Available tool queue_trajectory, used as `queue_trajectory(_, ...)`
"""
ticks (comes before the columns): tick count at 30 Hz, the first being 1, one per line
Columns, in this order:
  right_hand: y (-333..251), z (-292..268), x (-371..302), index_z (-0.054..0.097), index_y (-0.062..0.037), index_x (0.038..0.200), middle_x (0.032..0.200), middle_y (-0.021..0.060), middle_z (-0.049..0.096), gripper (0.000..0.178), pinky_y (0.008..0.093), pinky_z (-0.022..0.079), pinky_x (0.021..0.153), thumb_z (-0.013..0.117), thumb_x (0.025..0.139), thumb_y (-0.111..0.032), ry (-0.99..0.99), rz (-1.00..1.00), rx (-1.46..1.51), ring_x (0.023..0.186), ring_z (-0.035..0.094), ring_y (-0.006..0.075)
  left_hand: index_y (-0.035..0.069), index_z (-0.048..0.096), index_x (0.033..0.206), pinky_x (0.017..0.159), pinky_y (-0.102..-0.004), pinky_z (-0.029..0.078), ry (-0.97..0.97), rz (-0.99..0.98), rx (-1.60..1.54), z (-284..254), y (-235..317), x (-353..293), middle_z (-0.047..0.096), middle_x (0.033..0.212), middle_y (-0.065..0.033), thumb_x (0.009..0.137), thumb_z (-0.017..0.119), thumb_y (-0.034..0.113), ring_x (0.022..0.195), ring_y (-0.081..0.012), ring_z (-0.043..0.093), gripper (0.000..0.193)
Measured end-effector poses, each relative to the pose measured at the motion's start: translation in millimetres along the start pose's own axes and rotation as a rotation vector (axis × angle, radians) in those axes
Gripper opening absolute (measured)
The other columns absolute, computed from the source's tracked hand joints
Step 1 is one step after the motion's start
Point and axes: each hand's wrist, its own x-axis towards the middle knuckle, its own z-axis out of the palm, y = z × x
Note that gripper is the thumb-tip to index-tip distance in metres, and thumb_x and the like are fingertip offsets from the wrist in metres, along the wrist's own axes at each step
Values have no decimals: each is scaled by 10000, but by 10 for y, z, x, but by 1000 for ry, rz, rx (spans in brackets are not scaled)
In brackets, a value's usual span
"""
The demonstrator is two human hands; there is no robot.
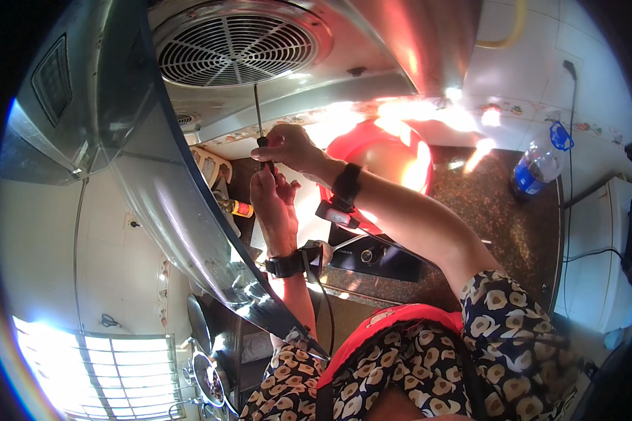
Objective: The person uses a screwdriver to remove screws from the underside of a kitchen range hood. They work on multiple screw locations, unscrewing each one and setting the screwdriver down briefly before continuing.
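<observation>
Above me, the round slotted vent grille sits in the underside of a metal range hood. A long thin screwdriver with a black handle points upward, its tip at the grille's near rim. Whether the tip sits in a screw is too small to tell. My right hand closes its thumb and fingers round the handle. Just beneath, my left hand has its fingertips closed on the lower end of the same handle. Both wrists wear black straps with small devices on them.
Under my arms stand a red basin and a black stove panel with a knob. A large clear bottle stands on the counter at right; a small bottle with a red and yellow label is at left. The hood's curved edge runs close to my left arm.
</observation>
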Motion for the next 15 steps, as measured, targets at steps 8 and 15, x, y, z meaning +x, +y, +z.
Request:
queue_trajectory(8, 28, -100, 37, 660, -12, 986, 911, 67, 687, 188, 242, 440, 628, 706, 874, -155, -171, 0, 421, 736, 580, 102, 82, 591, 1135, 686, -303, 479, -89, -176, -281, -60, 10, 70, 563, 799, -11, 1021, 458, 370, 580, -95, 448, 337)
queue_trajectory(15, -8, 4, 76, 687, -22, 877, 735, 21, 621, 211, 256, 447, 570, 783, 789, -189, 50, -10, 201, 630, 547, 104, 89, 530, 950, 746, -345, 512, 153, 184, 129, 93, -64, -19, 545, 792, -20, 970, 513, 281, 620, -119, 504, 194)
